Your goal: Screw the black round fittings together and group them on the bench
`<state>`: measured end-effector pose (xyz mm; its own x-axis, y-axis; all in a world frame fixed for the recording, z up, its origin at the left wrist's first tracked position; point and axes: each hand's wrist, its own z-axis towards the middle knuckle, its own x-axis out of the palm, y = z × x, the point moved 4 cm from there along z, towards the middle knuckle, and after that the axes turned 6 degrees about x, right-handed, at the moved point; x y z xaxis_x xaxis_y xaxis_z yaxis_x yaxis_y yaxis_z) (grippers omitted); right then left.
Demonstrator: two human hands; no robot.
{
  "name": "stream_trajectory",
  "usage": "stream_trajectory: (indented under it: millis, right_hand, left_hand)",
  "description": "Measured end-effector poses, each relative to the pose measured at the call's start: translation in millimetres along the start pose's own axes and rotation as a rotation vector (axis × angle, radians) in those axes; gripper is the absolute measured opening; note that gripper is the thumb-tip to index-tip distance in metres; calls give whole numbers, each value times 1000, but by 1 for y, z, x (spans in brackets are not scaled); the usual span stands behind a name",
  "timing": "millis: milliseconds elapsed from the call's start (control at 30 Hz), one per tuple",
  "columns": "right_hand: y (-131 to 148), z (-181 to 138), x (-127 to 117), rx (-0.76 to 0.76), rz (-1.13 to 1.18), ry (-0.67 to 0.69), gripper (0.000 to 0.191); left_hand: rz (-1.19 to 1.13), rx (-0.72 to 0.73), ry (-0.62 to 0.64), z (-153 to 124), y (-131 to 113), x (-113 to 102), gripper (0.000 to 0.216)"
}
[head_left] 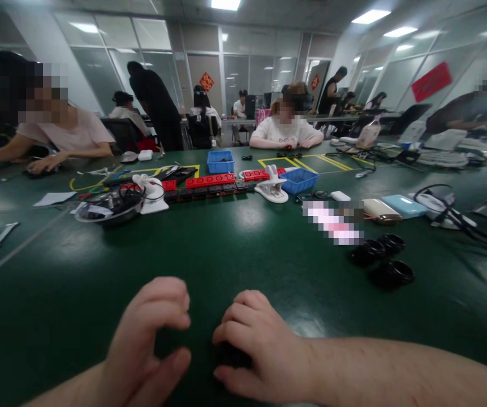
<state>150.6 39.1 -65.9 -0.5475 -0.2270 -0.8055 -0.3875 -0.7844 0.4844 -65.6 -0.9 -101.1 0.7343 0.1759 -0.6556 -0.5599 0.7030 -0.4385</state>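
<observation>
My left hand [152, 333] hovers over the green table [175, 249] with its fingers curled and the thumb apart; the gap between them holds nothing. To its right, my right hand [260, 345] rests low at the tabletop, fingers and thumb bent around a dark thing [235, 355] that is mostly hidden under the palm. Its kind cannot be made out. Off to the right stand three short black cylinders with round open tops: a front one [392, 275], a left one [368, 252] and a rear one [392, 244]. Neither hand touches them.
Red power strips [210, 180], a white clip stand [272, 189] and blue bins [299, 180] line the table's middle. A metal bowl of cables [110, 210] and a wrench [3, 235] lie left. Cables [451, 209] spread at right. A co-worker [288, 127] sits opposite.
</observation>
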Motion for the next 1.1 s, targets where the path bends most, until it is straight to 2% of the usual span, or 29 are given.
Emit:
stream_trajectory:
  millis: [67,100,167,233,267,300,400,467,600,800,967,1100]
  right_hand:
    - [0,0,-1,-10,-16,-23,32]
    - [0,0,-2,-15,-20,-34,34]
    - [0,0,-3,-25,-15,-40,38]
    - [-1,1,-3,-23,-9,-34,40]
    - [-1,2,-3,-21,-11,-27,39]
    - [-1,3,-3,-19,-16,-18,37]
    - [-2,4,-3,-6,-27,3,31]
    - [-1,5,-4,-10,-19,10,28]
    - [1,8,-5,-56,18,18,20]
    - [7,9,-2,-109,26,112,16]
    - [11,6,2,-212,-19,81,6]
    - [12,2,-1,-285,-67,8,14]
  left_hand:
    - [-81,-9,246,50,-2,15,41]
    - [-85,14,368,66,-6,23,50]
    - [15,63,561,78,-15,38,77]
    - [105,70,633,73,-21,50,104]
    - [121,56,640,68,-23,54,109]
    - [118,32,639,64,-24,58,104]
    - [88,-65,598,58,-22,65,64]
    - [60,-99,584,60,-20,65,53]
    - [46,-106,588,65,-18,65,48]
    - [84,-102,622,67,-19,68,42]
    - [70,-86,686,69,-20,68,37]
    - [65,-70,695,69,-20,66,37]
